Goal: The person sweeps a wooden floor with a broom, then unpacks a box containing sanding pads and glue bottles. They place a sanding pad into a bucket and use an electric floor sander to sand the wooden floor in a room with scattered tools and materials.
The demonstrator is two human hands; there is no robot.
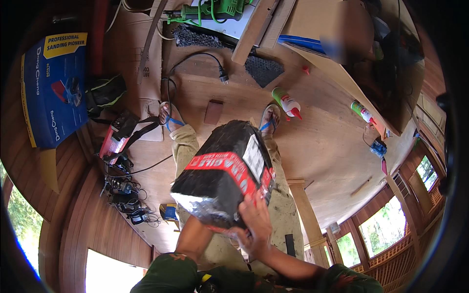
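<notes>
A parcel wrapped in black plastic hangs tilted in front of my thighs. Red printed tape runs across it, a white label is on its right side, and a shiny patch shows at its lower left corner. My right hand grips the parcel's near right corner, fingers pressed on the taped side. The left forearm reaches up beneath the parcel, which hides the hand, so its hold cannot be seen.
Around my sandalled feet lie a brown flat block, a black power plug and a white glue bottle. A blue box stands left, cardboard at upper right, a green power tool at the top. Several cabled devices line the left.
</notes>
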